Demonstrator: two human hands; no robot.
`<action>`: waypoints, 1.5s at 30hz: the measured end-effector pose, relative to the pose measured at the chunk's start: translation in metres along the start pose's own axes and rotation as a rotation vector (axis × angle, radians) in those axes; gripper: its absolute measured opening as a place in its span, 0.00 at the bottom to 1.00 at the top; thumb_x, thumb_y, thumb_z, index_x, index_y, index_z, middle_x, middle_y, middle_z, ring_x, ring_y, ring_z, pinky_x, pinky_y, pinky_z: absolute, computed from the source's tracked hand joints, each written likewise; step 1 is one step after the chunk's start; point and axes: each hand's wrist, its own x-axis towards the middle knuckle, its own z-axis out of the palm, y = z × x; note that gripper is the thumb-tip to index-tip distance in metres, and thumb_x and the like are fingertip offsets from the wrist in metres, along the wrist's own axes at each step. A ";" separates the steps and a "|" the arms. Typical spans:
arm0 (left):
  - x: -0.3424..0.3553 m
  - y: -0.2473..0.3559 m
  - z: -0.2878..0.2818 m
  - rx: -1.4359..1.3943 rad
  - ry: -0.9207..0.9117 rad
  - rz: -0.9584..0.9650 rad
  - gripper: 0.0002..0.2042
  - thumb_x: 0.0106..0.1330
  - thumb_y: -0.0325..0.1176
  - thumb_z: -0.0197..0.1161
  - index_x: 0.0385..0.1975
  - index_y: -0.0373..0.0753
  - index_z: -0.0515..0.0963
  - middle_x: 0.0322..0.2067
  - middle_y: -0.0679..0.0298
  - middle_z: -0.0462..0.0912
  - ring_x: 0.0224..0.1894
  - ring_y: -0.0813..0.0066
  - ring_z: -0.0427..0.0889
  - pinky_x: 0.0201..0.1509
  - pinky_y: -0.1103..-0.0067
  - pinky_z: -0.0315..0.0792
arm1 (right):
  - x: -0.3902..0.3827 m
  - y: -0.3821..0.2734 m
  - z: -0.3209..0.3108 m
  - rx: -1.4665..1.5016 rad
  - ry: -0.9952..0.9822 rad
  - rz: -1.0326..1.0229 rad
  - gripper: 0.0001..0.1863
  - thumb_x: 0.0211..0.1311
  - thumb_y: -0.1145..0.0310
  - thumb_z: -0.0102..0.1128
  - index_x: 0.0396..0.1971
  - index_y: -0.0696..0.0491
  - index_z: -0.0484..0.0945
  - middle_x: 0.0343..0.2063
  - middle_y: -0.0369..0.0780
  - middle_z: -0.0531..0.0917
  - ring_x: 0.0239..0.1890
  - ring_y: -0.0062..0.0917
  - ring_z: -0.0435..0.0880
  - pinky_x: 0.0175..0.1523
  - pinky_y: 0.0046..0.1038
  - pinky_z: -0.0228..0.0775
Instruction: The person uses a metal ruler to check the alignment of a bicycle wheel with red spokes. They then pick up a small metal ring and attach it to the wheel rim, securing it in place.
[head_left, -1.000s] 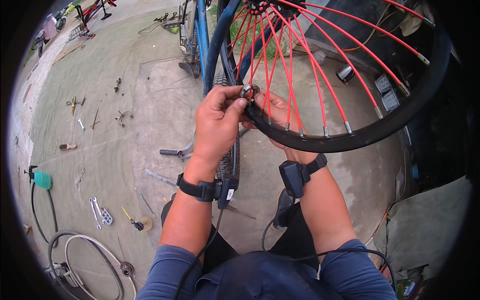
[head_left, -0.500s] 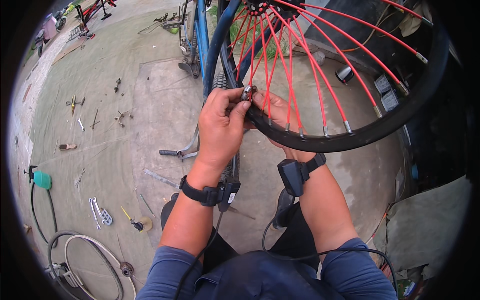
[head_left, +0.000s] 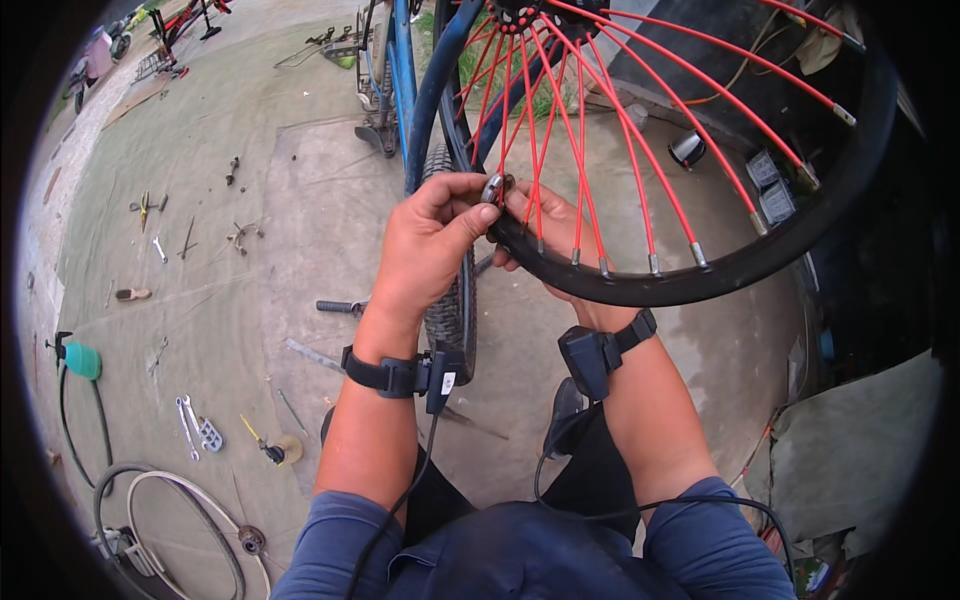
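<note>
A bicycle wheel with red spokes (head_left: 640,190) and a bare black rim (head_left: 650,288) hangs in front of me, set in a blue frame (head_left: 424,110). My left hand (head_left: 428,235) pinches a small round metal spoke wrench (head_left: 493,188) between thumb and forefinger. The wrench sits round a spoke's lower end, just above the rim's near left part. My right hand (head_left: 548,220) is behind the spokes, closed round the rim, with its fingertips showing below it and its thumb near the wrench. Spokes and rim cover much of this hand.
Below the hands stands a knobbly tyre (head_left: 446,315); a pedal (head_left: 340,306) is left of it. On the ground sheet lie wrenches (head_left: 188,425), a brush (head_left: 132,294), pliers (head_left: 145,207), a green pump bottle (head_left: 82,360) and a coiled hose (head_left: 150,470). A silver cup (head_left: 687,149) lies at right.
My left wrist and forearm have shifted left, uncovering more of the tyre, while the fingers stay at the wrench. The rim has dipped very slightly; my right hand has hardly moved.
</note>
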 end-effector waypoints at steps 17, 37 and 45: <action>-0.005 0.004 0.015 0.078 0.095 -0.007 0.11 0.71 0.27 0.66 0.49 0.29 0.80 0.34 0.65 0.86 0.33 0.83 0.80 0.38 0.83 0.76 | -0.012 0.007 -0.006 0.106 -0.028 -0.019 0.20 0.75 0.53 0.59 0.50 0.55 0.77 0.35 0.41 0.86 0.28 0.25 0.86 0.32 0.24 0.79; -0.012 0.002 0.021 0.187 0.163 0.102 0.09 0.71 0.23 0.65 0.48 0.29 0.78 0.38 0.62 0.86 0.36 0.84 0.82 0.41 0.83 0.77 | -0.006 0.029 0.001 0.370 0.020 -0.080 0.20 0.73 0.51 0.61 0.50 0.52 0.81 0.33 0.33 0.84 0.30 0.17 0.81 0.33 0.21 0.76; -0.011 -0.001 0.020 0.201 0.174 0.117 0.09 0.72 0.23 0.64 0.49 0.30 0.78 0.39 0.63 0.86 0.37 0.84 0.81 0.42 0.83 0.77 | -0.006 0.031 0.003 0.389 0.046 -0.081 0.24 0.71 0.47 0.61 0.51 0.52 0.81 0.32 0.32 0.84 0.29 0.17 0.81 0.32 0.21 0.76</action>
